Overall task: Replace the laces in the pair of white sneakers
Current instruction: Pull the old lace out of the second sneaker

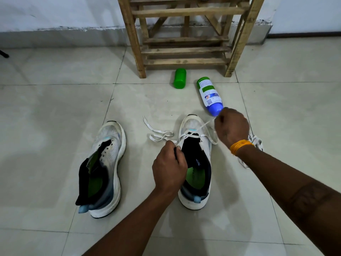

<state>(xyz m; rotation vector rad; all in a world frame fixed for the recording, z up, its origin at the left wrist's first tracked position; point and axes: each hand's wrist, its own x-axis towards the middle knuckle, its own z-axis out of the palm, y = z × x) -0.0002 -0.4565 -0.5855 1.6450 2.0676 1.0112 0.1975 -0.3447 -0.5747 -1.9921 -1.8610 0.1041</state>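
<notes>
Two white sneakers stand on the tiled floor, toes away from me. The left sneaker (108, 159) has no lace and its black tongue lies open. The right sneaker (198, 145) has a white lace (158, 134) threaded through its front eyelets. My left hand (168, 167) pinches the lace and the shoe's left edge beside the tongue. My right hand (231, 129), with an orange thread at the wrist, grips the lace's other end and holds it taut up and to the right. A loose bundle of white laces (255, 140) lies partly hidden behind my right wrist.
A wooden rack (184, 39) stands against the wall ahead. A green cap (180, 78) and a blue-and-white bottle (210, 95) lie on the floor in front of it, the bottle just beyond my right hand. A dark object (4, 54) pokes in at the far left.
</notes>
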